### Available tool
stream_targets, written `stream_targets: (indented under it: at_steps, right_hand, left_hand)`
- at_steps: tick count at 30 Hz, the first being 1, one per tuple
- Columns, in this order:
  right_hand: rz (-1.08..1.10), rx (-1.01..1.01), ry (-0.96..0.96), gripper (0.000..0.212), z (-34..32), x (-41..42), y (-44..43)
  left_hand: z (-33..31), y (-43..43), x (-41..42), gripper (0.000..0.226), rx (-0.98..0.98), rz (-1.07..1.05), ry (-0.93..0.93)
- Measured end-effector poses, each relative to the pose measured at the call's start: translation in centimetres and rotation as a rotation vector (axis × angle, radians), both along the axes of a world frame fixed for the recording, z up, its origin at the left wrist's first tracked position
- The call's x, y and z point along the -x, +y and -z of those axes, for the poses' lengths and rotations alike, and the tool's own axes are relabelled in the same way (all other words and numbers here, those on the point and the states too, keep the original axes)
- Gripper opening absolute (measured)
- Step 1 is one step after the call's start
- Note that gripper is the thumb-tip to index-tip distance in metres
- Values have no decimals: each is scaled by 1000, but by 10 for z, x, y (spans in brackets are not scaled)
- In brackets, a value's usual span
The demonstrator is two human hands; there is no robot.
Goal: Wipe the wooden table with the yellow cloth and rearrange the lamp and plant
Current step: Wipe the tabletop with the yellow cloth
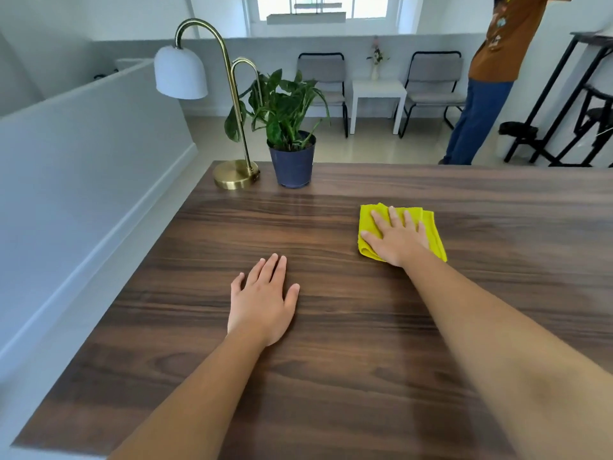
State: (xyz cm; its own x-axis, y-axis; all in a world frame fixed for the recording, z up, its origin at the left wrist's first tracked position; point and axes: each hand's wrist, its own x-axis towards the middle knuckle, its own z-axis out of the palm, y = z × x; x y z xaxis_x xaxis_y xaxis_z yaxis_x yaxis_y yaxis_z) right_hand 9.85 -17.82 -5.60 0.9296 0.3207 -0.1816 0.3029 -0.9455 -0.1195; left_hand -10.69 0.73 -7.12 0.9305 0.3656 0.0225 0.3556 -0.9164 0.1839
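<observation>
the cloth (399, 231) is pressed flat under the right hand (398, 239) mid-counter (331, 376); the left hand (262, 302) is spread empty (bracing). wiping seems underway; lamp (229, 127) and plant (288, 127) are judged unmoved at the far-left corner.

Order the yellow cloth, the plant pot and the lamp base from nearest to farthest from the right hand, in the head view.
1. Yellow cloth: directly under the right hand.
2. Plant pot: far edge, to the left.
3. Lamp base: far-left corner, beyond the pot.
</observation>
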Motion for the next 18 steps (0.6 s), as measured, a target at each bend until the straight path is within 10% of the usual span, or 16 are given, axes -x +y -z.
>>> stream_targets:
  at_steps: [18]
  right_hand:
    - [-231,-93,-77,100,2,213,-24]
  left_hand:
    - [-11,-7,4,59,1,-6,75]
